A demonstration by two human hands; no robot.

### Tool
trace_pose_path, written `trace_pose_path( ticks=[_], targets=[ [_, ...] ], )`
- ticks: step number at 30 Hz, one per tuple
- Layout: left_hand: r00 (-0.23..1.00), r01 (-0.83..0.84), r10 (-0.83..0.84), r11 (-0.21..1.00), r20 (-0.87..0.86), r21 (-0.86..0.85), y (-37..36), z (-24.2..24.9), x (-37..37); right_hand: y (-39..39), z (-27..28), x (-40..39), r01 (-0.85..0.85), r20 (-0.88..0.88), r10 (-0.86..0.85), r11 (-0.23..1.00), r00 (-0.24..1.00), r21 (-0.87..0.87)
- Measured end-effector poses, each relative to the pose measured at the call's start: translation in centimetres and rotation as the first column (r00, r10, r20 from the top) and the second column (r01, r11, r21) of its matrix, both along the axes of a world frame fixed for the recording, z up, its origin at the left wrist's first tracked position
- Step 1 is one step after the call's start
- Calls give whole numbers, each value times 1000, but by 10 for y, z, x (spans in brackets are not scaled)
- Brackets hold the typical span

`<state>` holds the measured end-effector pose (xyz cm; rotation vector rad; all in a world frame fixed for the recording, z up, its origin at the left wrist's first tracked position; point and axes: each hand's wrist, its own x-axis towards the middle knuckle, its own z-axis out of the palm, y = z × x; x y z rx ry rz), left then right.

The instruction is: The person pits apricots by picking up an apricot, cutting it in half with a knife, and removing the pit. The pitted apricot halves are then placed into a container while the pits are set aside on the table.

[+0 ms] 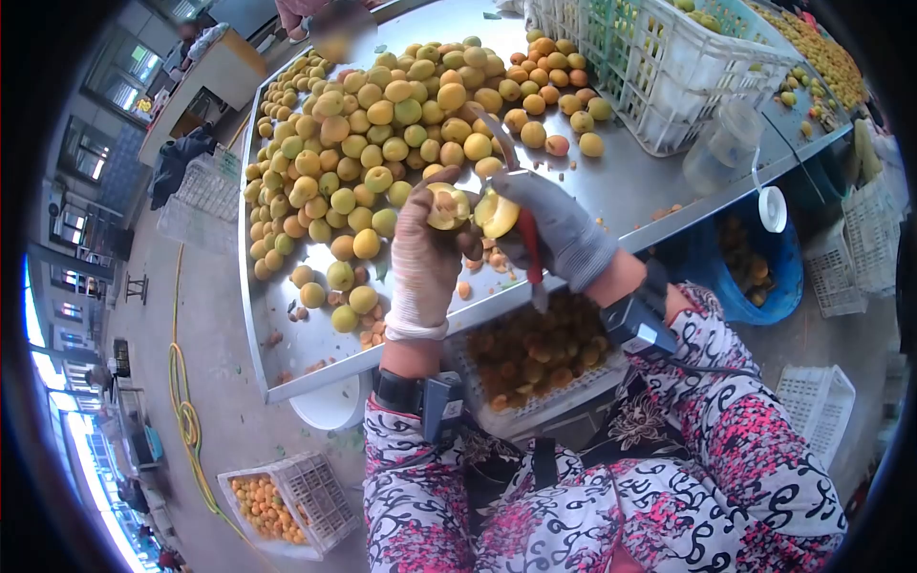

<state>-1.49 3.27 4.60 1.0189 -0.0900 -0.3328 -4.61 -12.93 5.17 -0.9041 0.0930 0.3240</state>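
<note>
My left hand [427, 253], in a pale glove with brown-stained fingers, is closed on an apricot half [445, 207], cut face showing. In a grey glove, my right hand [564, 229] grips a red-handled cutting tool [528, 245] with a curved metal blade pointing away from me. Its fingertips also hold a second apricot half [497, 215], pale and hollowed in the middle. The two halves are close together above the table's near edge. Behind them lies a large heap of whole apricots [353, 143]. Below my hands, a crate [525, 417] holds many cut apricots.
The metal table [650, 181] carries scattered stones and scraps near its raised edge. A white crate [659, 86] and a clear plastic jug [721, 143] stand at right. A blue tub [788, 277], white bucket [328, 406] and apricot-filled crate [320, 497] are on the floor. A person is across the table.
</note>
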Motion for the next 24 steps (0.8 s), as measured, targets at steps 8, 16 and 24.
trace_pose_path(
  ticks=[8, 16, 24],
  targets=[
    [985, 98, -119, 981, -121, -167, 9, -9, -4, -25, 22, -10, -174, 283, 327, 873, 902, -456],
    [976, 100, -127, 982, -174, -158, 21, -30, -1, -30, 24, -9, -253, 105, 398, 743, 911, -620],
    [980, 199, -198, 979, -26, 40, -11, -19, -13, -33, 15, 7, 228, 341, -195, 972, 920, -61]
  ],
)
